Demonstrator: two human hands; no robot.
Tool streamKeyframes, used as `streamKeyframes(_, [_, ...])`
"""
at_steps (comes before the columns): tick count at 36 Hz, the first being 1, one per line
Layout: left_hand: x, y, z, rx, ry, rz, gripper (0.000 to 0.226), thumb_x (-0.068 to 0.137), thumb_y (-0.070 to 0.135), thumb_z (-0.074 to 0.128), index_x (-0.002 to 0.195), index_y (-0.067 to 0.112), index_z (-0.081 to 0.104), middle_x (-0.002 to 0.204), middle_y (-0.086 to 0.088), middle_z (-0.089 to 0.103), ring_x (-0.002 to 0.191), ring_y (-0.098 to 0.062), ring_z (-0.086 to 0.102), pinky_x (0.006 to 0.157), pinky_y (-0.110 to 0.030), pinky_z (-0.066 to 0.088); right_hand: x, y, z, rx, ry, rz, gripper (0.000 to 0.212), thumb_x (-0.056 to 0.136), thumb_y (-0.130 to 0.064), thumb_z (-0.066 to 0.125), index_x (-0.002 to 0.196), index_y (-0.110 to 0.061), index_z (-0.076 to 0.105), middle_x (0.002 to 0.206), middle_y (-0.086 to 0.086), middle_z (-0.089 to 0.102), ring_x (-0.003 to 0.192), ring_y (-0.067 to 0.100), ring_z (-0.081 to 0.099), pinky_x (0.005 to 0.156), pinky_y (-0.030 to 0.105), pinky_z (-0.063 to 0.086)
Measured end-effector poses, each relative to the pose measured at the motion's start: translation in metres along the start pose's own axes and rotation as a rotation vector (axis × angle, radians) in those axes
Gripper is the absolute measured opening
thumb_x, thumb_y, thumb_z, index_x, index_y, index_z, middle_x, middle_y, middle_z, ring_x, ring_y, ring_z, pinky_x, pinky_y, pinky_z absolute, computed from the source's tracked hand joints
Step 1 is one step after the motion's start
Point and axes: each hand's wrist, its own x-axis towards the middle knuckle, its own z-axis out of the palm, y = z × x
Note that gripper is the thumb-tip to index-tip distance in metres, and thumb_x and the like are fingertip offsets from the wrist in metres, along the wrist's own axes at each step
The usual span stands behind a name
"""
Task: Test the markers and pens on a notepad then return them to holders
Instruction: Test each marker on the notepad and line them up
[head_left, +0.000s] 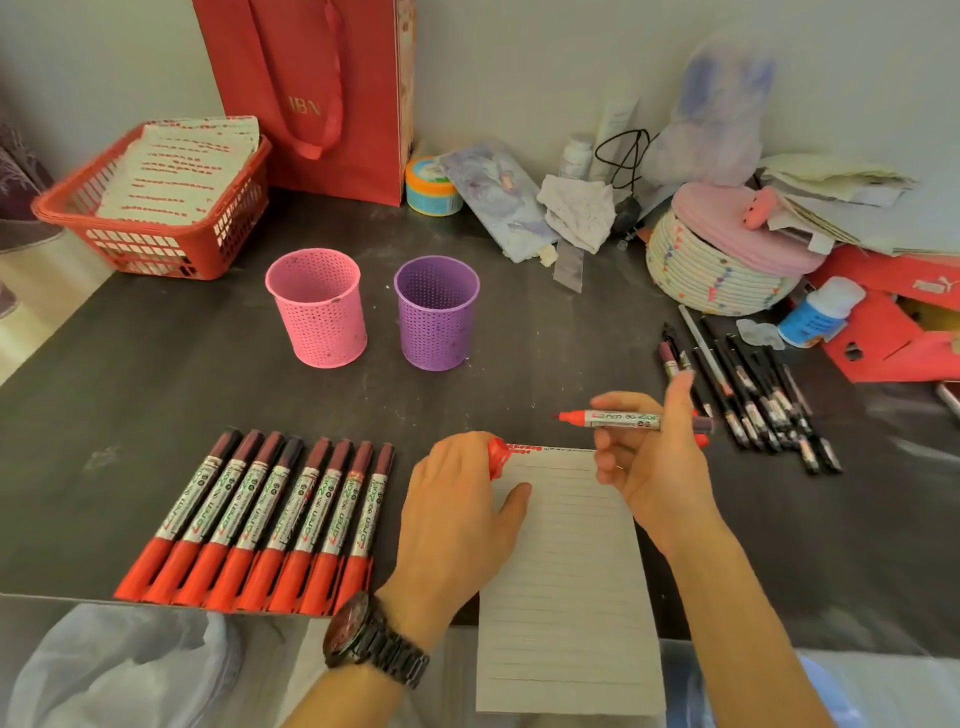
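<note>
— While the right hand (644, 457) is pinching an uncapped red marker (623, 419), tip pointing toward nine o'clock, what is the left hand (457, 512) doing?

— It is curling around the red cap (497, 457) and resting on the notepad (566, 582).

— What is lying around?

— Eight capped markers (260, 525) are lying at nine o'clock, pens (753, 395) at two o'clock. Pink holder (317, 309) and purple holder (437, 312) are standing at twelve, unobstructed.
</note>
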Motion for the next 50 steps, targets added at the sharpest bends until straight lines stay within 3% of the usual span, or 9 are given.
streamKeyframes(4, [-0.002, -0.006, 0.004, 0.023, -0.001, 0.003, 0.026, 0.085, 0.047, 0.064, 0.103, 0.033, 0.052, 0.100, 0.021, 0.051, 0.098, -0.001, 0.044, 0.088, -0.019, 0.030, 0.004, 0.003, 0.011, -0.154, -0.038, -0.129, 0.056, 0.080, -0.075, 0.061, 0.084, -0.022, 0.077, 0.072, 0.009, 0.071, 0.058, 0.016, 0.066, 0.053, 0.028, 0.055])
streamKeyframes(7, [-0.001, -0.006, 0.003, 0.022, -0.012, -0.004, 0.029, 0.084, 0.048, 0.065, 0.106, 0.034, 0.052, 0.099, 0.023, 0.049, 0.099, -0.001, 0.045, 0.089, -0.020, 0.034, 0.009, 0.012, 0.018, -0.278, 0.051, -0.258, 0.032, 0.082, -0.053, 0.074, 0.071, -0.023, 0.069, 0.058, 0.005, 0.063, 0.046, 0.016, 0.058, 0.045, 0.027, 0.049])
streamKeyframes(9, [0.000, -0.004, 0.002, 0.017, -0.015, -0.013, 0.031, 0.083, 0.049, 0.065, 0.107, 0.034, 0.053, 0.100, 0.023, 0.050, 0.099, -0.001, 0.046, 0.090, -0.022, 0.036, 0.013, 0.022, 0.021, -0.320, 0.159, -0.308, 0.036, 0.086, -0.040, 0.077, 0.061, -0.021, 0.059, 0.049, 0.005, 0.058, 0.039, 0.015, 0.052, 0.040, 0.023, 0.043])
streamKeyframes(12, [0.001, -0.003, 0.001, 0.004, -0.010, -0.021, 0.032, 0.081, 0.048, 0.067, 0.106, 0.034, 0.054, 0.101, 0.022, 0.053, 0.101, -0.002, 0.047, 0.093, -0.025, 0.039, 0.017, 0.036, 0.020, -0.406, 0.297, -0.346, 0.041, 0.086, -0.028, 0.075, 0.055, -0.022, 0.050, 0.044, 0.000, 0.055, 0.040, 0.008, 0.052, 0.046, 0.017, 0.043])
streamKeyframes(16, [0.002, -0.003, 0.001, -0.004, -0.019, -0.044, 0.033, 0.080, 0.048, 0.069, 0.105, 0.036, 0.053, 0.102, 0.024, 0.052, 0.101, 0.000, 0.045, 0.092, -0.024, 0.036, 0.020, 0.041, 0.018, -0.494, 0.293, -0.329, 0.035, 0.084, -0.018, 0.071, 0.056, -0.021, 0.051, 0.043, -0.002, 0.055, 0.040, 0.003, 0.049, 0.045, 0.014, 0.041])
streamKeyframes(26, [0.004, -0.002, 0.001, -0.001, -0.032, -0.063, 0.035, 0.080, 0.049, 0.069, 0.108, 0.038, 0.051, 0.106, 0.024, 0.052, 0.106, 0.001, 0.043, 0.097, -0.023, 0.033, 0.019, 0.040, 0.021, -0.537, 0.283, -0.331, 0.031, 0.084, -0.013, 0.071, 0.059, -0.008, 0.053, 0.047, 0.007, 0.058, 0.039, -0.001, 0.051, 0.043, 0.010, 0.040])
streamKeyframes(37, [0.003, -0.001, 0.000, -0.004, -0.041, -0.075, 0.034, 0.081, 0.051, 0.067, 0.107, 0.037, 0.051, 0.108, 0.023, 0.052, 0.106, 0.000, 0.042, 0.097, -0.021, 0.030, 0.020, 0.042, 0.021, -0.612, 0.281, -0.360, 0.032, 0.085, -0.017, 0.071, 0.058, -0.015, 0.054, 0.046, -0.001, 0.060, 0.040, -0.002, 0.052, 0.045, 0.008, 0.041])
streamKeyframes(50, [0.003, -0.002, 0.002, 0.009, -0.004, -0.055, 0.036, 0.080, 0.049, 0.069, 0.107, 0.036, 0.050, 0.104, 0.025, 0.048, 0.099, 0.007, 0.036, 0.095, -0.021, 0.029, 0.021, 0.042, 0.021, -0.604, 0.273, -0.383, 0.032, 0.085, -0.016, 0.070, 0.058, -0.013, 0.053, 0.046, 0.002, 0.059, 0.039, 0.000, 0.053, 0.044, 0.010, 0.041])
